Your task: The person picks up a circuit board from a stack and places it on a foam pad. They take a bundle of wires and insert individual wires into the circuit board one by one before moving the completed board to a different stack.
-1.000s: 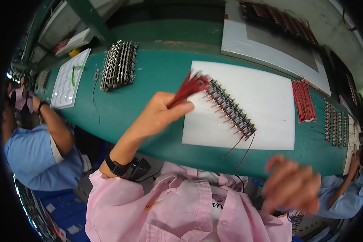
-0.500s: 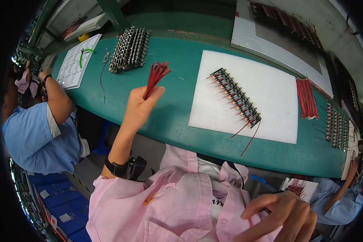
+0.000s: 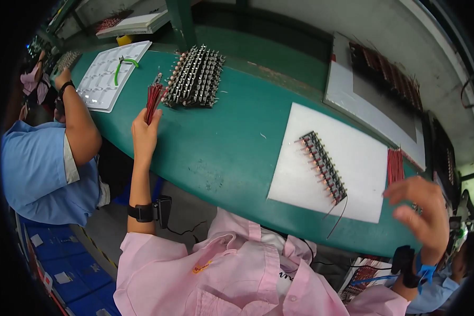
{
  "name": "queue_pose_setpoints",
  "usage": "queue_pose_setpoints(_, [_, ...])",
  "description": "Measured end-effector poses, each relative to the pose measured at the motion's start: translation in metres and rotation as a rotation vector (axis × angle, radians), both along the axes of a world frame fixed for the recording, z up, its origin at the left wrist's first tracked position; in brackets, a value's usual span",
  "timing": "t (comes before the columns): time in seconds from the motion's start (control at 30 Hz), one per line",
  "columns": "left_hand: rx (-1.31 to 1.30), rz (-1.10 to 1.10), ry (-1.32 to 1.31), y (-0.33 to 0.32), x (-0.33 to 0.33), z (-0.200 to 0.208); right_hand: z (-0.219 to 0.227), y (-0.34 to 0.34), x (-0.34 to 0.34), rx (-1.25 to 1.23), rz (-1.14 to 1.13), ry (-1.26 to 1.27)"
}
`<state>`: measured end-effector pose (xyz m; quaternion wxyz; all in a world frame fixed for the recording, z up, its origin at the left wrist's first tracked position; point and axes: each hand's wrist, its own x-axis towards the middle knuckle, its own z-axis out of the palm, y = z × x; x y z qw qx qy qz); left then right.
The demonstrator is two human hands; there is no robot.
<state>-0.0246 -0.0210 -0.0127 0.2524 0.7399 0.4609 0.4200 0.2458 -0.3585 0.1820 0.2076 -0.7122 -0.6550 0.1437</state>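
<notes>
Nearest me, the right hand point(image 3: 424, 210) has come up from beside the chest to the right edge of the white foam sheet point(image 3: 361, 168); its fingers are loosely spread and I see nothing in them. Just beyond those fingertips lies a sheaf of red wires point(image 3: 395, 164); whether they touch it, I can't tell. Left of the same fingers, well apart, the row of small circuit boards point(image 3: 324, 168) rests slantwise on the foam, a couple of dark leads trailing off its near end. Farther out, the left hand point(image 3: 145, 134) has swung away from that row, so neither hand is on the boards at this moment. Its fingers are closed round a bundle of red wires point(image 3: 153, 97), ends pointing up. Just right of that bundle stands a stack of metal-studded strips point(image 3: 195, 76); beyond the fingers, to the left, sits a white tray point(image 3: 97, 79) with a green-handled tool point(image 3: 118, 71) on it.
</notes>
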Motion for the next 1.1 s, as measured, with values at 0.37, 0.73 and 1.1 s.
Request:
queue_pose_setpoints(0.37, [-0.659, -0.393, -0.277, -0.032, 0.040, 0.065, -0.016, 0.099, -0.011, -0.045, -0.091, 0.096])
queue_pose_setpoints(0.73, [-0.550, -1.434, -0.178, -0.129, 0.118, 0.055, -0.082, 0.141, -0.037, -0.157, 0.448, 0.651])
queue_pose_setpoints(1.1, [0.157, -0.316, 0.152, 0.006, 0.043, 0.062, -0.036, 0.000, -0.002, 0.621, -0.190, 0.953])
